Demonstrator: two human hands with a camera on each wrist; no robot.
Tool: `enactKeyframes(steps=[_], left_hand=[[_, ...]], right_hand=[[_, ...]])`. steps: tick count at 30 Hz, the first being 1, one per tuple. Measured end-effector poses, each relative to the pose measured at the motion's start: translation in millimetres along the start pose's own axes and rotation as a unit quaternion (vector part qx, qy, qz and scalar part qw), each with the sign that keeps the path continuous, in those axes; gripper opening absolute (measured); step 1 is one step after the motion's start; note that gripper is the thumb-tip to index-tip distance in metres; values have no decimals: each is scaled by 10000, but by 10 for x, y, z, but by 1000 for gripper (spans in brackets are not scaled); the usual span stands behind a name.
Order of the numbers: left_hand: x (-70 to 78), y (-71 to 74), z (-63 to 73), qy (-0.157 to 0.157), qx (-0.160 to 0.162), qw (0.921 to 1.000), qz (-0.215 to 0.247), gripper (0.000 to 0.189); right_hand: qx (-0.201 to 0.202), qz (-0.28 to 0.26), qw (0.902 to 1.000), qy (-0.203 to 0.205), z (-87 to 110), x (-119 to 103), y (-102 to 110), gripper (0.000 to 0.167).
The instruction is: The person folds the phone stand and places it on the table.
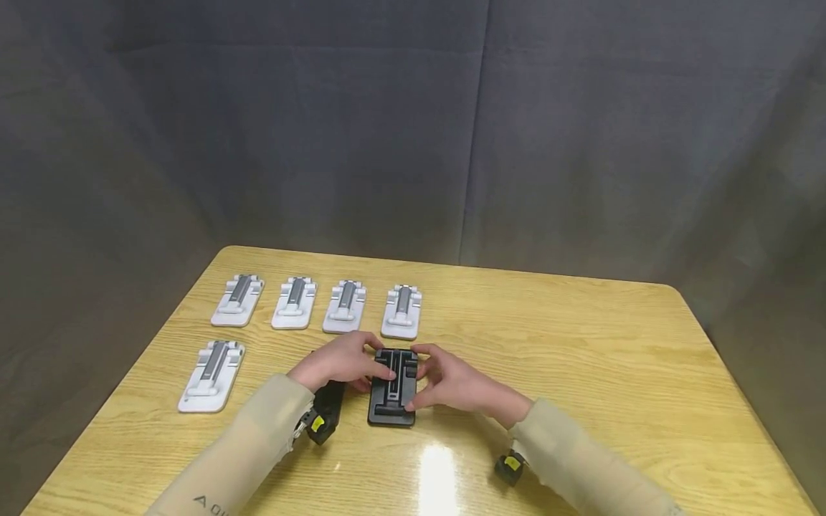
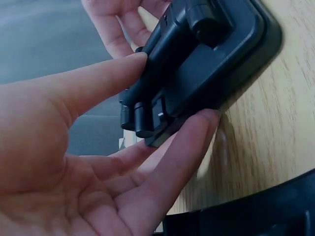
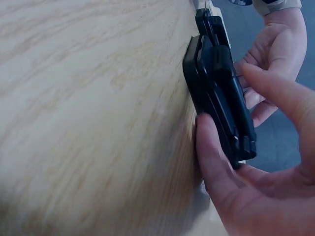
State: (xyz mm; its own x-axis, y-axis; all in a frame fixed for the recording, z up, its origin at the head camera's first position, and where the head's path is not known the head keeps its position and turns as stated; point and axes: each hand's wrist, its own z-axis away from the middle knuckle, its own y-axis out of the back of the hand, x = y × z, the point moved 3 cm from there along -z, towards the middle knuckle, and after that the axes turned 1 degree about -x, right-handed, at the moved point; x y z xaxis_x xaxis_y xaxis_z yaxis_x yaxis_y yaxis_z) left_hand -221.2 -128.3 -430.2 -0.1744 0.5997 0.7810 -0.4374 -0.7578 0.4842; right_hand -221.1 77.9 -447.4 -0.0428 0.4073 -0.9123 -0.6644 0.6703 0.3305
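Observation:
A black folding phone stand lies folded flat near the middle of the wooden table, between both hands. My left hand grips its left side. In the left wrist view the left thumb presses on the folded arm while the other fingers reach round the edge. From the right, my right hand holds the opposite side, its fingers curled at the edges. In the right wrist view the stand is seen edge-on, close over the wood. A second black stand lies partly hidden beneath the left wrist.
Several white phone stands with grey arms lie folded, including one at the back left, one at the back middle and one at the front left. Behind the wooden table hangs a dark grey curtain.

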Motion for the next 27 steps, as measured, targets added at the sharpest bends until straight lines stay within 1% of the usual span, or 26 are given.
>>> enactKeyframes(steps=[5,10,13,16,18,23,25,27], left_hand=[[-9,-16,-5,129,92,9996,-243,59],[-17,-17,-40,163,238,9983,-516,54],[-41,-20,-46,252,263,9971,-670,52],[-47,-15,-40,300,275,9961,-784,52],[-37,-15,-39,275,280,9954,-869,52],[-4,-22,-30,219,368,9932,-1082,52],[27,2,-19,102,540,9914,-1186,55],[83,56,-7,-96,783,9887,-1271,57]], right_hand=[[15,102,9999,-4,-15,1,10,89],[97,276,9996,-46,-48,18,27,82],[11,89,9998,-178,-63,57,20,80],[-113,-245,9993,-261,-75,98,6,79],[-116,-409,9987,-286,-80,116,4,78],[-108,-620,9976,-283,-85,141,24,74],[-94,-650,9975,-270,-85,144,53,72],[56,-589,9980,-220,-72,123,113,67]])
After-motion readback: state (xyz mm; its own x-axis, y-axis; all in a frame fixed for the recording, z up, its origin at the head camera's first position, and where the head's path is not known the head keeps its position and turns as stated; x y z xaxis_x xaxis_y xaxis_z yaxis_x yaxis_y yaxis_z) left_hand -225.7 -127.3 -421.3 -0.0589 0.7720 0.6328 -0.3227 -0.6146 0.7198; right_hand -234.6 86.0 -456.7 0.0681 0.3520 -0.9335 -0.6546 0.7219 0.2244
